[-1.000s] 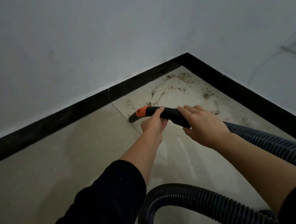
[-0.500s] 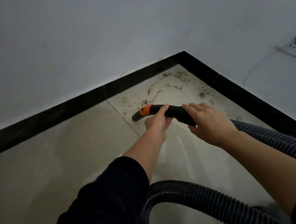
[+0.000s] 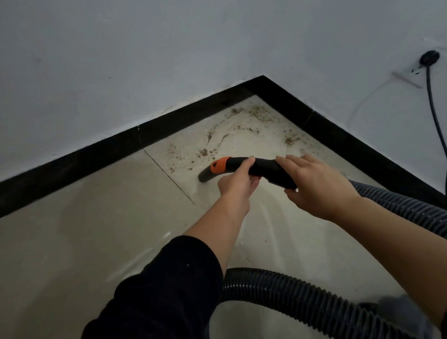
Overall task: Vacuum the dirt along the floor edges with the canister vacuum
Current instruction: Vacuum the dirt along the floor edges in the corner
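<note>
Left hand: Your left hand (image 3: 238,186) grips the black curved plastic vacuum nozzle (image 3: 265,168) from beneath, just behind its orange collar (image 3: 218,166). The fingers curl together round the tube and the thumb lies over the top.
Right hand: Your right hand (image 3: 320,189) holds the rear of the nozzle, at 3 o'clock from the left hand. Its fingers lie close together across the top of the tube and the thumb closes underneath.
Nozzle: The mouth points toward 9 o'clock and sits low over the floor, just to the right of a thin grout line (image 3: 170,177). You cannot tell whether it touches the tile.
Dirt: Loose brown crumbs of dirt (image 3: 204,152) lie at 12 o'clock from the nozzle. They trail in arcs toward the corner, with a further patch near the skirting at 1 o'clock.
Hose: The dark ribbed flexible hose (image 3: 416,211) leaves the nozzle behind your right hand toward 4 o'clock. Another stretch loops across the floor at 6 o'clock, beneath your forearms.
Floor: Glossy beige tile floor (image 3: 91,243).
Skirting: A black skirting strip (image 3: 86,162) edges both walls and meets in the corner at 12 o'clock.
Wall: White painted wall (image 3: 131,57).
Socket: A white wall socket (image 3: 406,79) at 2 o'clock carries a round black plug (image 3: 429,58). Its dark cable (image 3: 440,135) hangs down to the skirting.
Sleeve: A black sleeve (image 3: 152,304) covers your left arm up to mid-forearm.
</note>
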Available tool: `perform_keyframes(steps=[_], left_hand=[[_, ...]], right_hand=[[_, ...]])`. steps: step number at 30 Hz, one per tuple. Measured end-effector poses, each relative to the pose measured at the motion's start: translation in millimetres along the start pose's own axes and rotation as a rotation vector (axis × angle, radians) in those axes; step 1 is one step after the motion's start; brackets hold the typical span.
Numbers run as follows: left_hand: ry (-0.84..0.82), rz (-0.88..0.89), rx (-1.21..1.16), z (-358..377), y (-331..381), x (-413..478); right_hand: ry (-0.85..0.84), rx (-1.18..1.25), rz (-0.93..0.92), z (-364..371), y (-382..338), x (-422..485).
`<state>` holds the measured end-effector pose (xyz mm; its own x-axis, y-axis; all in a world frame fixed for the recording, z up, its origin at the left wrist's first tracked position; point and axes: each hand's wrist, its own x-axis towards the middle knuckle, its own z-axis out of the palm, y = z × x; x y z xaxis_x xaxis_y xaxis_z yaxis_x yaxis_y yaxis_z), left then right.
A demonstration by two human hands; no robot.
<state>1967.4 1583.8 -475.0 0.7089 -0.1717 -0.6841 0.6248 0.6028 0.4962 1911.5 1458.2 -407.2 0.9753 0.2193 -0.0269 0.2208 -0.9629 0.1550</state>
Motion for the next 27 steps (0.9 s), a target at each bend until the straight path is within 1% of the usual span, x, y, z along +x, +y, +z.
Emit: perform_keyframes(steps=[10,20,27], left_hand=[[-0.059,-0.030,0.024,15.7,-15.5,-9.5],[-0.068,-0.041,0.040,16.6,-23.0,-16.8],[-0.050,-0.029,0.041,12.5,-22.0,-16.9]], right_hand=[[0.004,-0.011,0.026,-7.2,17.0,-19.9],[-0.002,-0.020,0.047,-4.1,21.3,-30.0],[0.007,0.003,0.021,-1.6,19.9,-27.9]])
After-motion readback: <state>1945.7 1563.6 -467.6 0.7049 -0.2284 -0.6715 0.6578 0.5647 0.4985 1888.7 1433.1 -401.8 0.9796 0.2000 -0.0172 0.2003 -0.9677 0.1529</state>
